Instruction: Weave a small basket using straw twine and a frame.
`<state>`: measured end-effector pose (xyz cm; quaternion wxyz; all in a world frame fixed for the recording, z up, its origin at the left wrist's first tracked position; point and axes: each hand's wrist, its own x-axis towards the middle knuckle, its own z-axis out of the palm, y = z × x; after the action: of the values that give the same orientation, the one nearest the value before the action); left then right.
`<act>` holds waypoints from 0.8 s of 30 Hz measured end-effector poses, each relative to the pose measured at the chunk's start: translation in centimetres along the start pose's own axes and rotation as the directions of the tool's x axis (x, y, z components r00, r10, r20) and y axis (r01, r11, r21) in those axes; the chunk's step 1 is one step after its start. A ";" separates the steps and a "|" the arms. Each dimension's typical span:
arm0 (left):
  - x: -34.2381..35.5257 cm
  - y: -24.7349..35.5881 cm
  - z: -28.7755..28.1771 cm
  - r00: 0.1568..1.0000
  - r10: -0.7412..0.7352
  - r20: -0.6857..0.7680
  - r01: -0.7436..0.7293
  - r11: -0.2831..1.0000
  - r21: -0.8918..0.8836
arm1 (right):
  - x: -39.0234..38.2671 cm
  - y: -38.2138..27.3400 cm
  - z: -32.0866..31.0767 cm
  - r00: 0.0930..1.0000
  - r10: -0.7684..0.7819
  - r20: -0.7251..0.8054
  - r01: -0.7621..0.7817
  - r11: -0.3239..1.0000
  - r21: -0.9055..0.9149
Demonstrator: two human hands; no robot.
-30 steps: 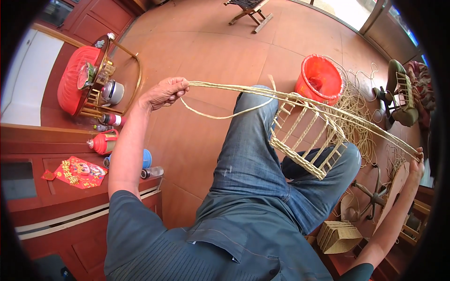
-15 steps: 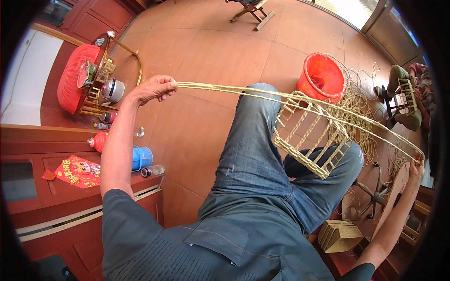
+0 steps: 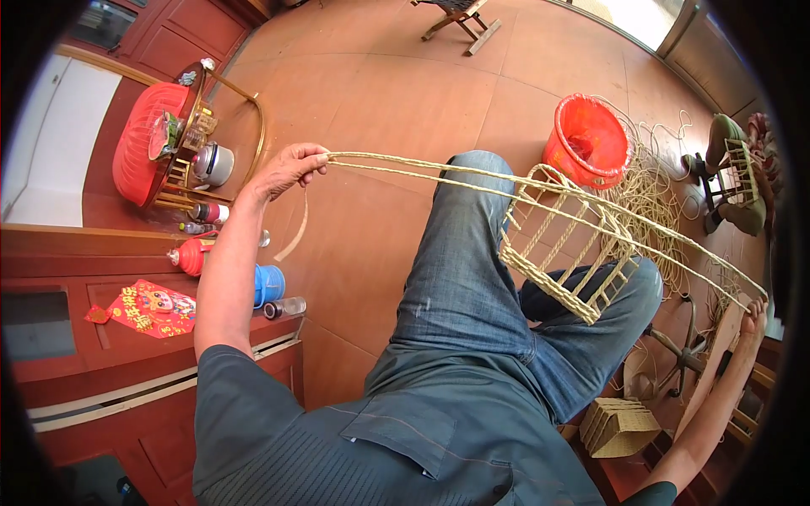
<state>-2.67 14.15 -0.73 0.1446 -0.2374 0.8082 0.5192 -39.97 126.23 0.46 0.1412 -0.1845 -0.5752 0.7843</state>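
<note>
At the knees [image 3: 643,288], between widely parted hands, a woven frame [image 3: 547,285] is seen slanted lengthwise along a doubled cord [image 3: 388,158], which is pinched by the left hand [image 3: 292,170] and gripped by the right hand [image 3: 753,319], nearer the frame.

Yellow Chinese characters [image 3: 129,300] on red paper decoration [image 3: 154,309], set against dark-red cabinet [image 3: 101,371].

The tiled floor [image 3: 380,110] is reddish; a red wooden cabinet [image 3: 160,371] stands at eight o'clock, a bright opening [image 3: 639,18] between one and two.
</note>
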 end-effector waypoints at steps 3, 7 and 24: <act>-0.6 0.1 0.5 1.000 -0.001 -0.003 0.001 0.995 -0.104 | 3.9 -0.3 -3.5 0.980 0.007 0.201 -0.015 0.999 0.041; -1.3 -0.2 0.8 0.991 -0.131 0.000 0.130 0.987 -0.095 | 3.9 -0.6 -5.7 0.990 -0.124 0.065 0.136 0.960 -0.247; -0.3 -4.0 1.0 0.953 0.152 -0.261 -0.043 0.924 0.380 | 0.9 -0.5 -7.4 0.999 0.020 0.033 -0.006 0.930 -0.368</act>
<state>-0.24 13.72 -4.07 0.0423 -0.2374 0.9145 0.3247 -37.44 133.03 -1.20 0.0885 -0.1972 -0.7132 0.6669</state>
